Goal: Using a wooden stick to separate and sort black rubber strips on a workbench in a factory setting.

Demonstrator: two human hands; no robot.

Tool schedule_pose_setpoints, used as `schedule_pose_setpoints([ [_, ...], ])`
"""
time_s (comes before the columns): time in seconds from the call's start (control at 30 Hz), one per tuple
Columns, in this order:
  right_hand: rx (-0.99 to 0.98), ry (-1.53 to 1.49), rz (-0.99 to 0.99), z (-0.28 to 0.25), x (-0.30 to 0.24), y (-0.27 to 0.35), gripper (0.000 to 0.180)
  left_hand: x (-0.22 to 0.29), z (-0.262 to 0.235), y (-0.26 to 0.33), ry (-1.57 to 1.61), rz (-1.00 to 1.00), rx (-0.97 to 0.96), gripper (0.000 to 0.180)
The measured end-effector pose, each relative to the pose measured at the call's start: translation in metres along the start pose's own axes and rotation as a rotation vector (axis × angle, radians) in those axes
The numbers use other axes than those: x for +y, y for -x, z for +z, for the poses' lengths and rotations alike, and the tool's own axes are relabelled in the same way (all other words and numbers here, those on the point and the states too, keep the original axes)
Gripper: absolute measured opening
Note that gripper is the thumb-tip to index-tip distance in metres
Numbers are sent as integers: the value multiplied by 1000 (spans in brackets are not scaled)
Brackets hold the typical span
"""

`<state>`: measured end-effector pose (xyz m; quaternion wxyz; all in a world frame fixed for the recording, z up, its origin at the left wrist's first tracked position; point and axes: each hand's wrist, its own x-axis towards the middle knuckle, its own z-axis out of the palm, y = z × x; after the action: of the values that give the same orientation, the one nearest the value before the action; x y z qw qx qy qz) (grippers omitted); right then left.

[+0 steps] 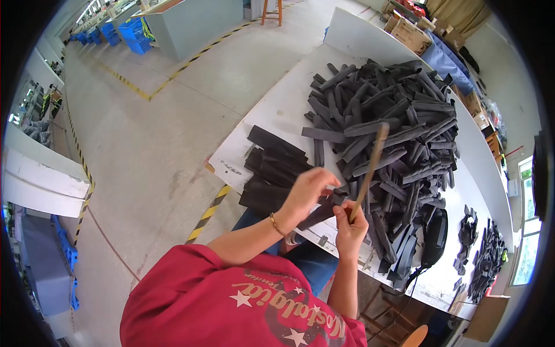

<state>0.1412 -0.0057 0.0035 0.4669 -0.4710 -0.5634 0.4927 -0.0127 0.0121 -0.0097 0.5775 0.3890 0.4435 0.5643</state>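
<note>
My right hand (351, 227) is closed on a thin tan stick (371, 165), which looks like wood and slants up and away over the table. A dark fabric strip (317, 216) lies between my two hands, one end by the right thumb. My left hand (309, 191) has bent fingers drawn together at the upper end of that strip; the exact hold is partly hidden. Left of it lies a stack of flat black strips (272, 168). Beyond my hands rises a large heap of dark grey fabric tubes (387, 110).
The white table (277, 110) has a raised panel (370, 37) along its far side. To the right are a black padded piece (435, 237) with a cord and a smaller dark pile (488, 260). A wooden stool (413, 335) stands below. Blue crates (136, 36) sit across the floor.
</note>
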Motion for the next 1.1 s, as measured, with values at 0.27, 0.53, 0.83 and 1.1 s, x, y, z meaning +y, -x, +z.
schedule_pose_setpoints([
  [0.27, -1, 0, -31, -1, 14, 2, 7, -8, -4, 2, -129, 160, -67, 17],
  [0.53, 2, 5, 85, -1, 3, 5, 12, 5, -9, -5, -240, 244, -62, 27],
  [0.83, 109, 171, -60, -20, -7, -18, 10, 15, -54, -20, 305, 206, 460, 25],
  [1.1, 547, 617, -337, -125, 11, -69, 27, -37, -60, 17, -1047, 619, 34, 12],
])
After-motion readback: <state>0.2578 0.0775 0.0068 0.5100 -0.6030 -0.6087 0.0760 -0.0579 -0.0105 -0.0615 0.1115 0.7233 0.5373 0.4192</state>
